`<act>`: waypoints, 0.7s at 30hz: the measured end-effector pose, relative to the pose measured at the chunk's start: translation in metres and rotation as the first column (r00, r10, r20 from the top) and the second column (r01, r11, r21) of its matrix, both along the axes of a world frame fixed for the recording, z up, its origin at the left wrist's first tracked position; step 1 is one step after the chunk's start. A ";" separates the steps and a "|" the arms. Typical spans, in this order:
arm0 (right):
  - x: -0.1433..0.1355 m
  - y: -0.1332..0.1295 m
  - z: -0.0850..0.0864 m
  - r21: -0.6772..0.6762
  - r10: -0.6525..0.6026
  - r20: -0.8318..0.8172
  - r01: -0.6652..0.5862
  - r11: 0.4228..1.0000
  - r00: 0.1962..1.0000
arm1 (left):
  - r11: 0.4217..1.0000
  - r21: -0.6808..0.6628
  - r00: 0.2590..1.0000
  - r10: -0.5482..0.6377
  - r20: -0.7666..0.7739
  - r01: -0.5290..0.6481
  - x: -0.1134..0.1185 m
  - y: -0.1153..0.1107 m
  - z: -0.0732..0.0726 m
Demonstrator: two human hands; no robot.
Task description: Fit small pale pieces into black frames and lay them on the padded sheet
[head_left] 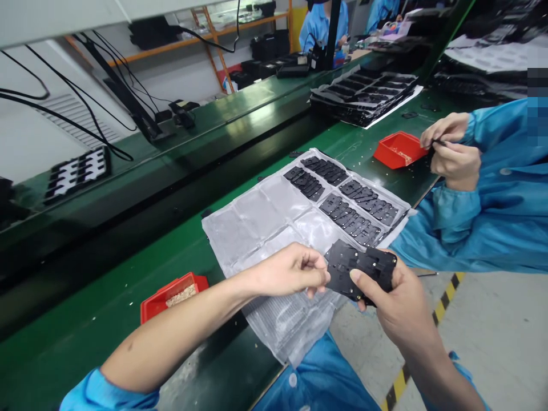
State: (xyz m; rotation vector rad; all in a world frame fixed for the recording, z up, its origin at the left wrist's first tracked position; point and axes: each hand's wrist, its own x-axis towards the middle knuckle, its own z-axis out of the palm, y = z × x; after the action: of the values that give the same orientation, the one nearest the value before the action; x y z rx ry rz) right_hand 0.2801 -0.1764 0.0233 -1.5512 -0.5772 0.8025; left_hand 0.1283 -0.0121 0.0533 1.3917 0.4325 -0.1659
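Right hand [400, 308] clasps black parts [341, 264] near plastic sheet [265, 202], thumb on top — probably for keeping them together. Left hand [291, 271] has fingertips at their edge — cannot tell if pinching.

Red boxes: two, the near box [154, 308] and the far box [385, 156]. Bare hands in front: two, left hand [293, 271] and right hand [400, 299]. Co-worker's hands [456, 164] at the right: two. People in blue [327, 25] in the background: two. Filled groups of black parts [351, 220] on the near plastic-covered sheet [261, 205]: four. Near plastic-covered sheet: one. Black-and-white tray [79, 172] at the left: one. Black plates [345, 262] in the right hand: overlapping, impossible to count exactly.
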 end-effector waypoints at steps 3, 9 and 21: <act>-0.001 -0.002 0.000 -0.010 0.014 -0.004 -0.014 1.000 1.000 | 0.999 -0.044 1.000 0.019 -0.023 -0.020 -0.007 -0.003 0.007; -0.005 -0.002 0.000 -0.020 0.003 0.017 -0.002 1.000 1.000 | 0.998 -0.024 0.998 0.053 -0.036 -0.053 -0.016 -0.011 0.015; -0.022 -0.001 0.001 -0.035 -0.030 0.016 0.031 0.999 0.999 | 0.944 0.237 0.970 0.241 -0.023 -0.228 -0.024 -0.029 0.005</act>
State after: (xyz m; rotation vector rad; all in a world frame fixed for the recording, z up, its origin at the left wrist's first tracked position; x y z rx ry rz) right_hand 0.2585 -0.1772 0.0239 -1.5965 -0.5521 0.7817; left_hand 0.1039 -0.0409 0.0585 1.5543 0.6742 0.0461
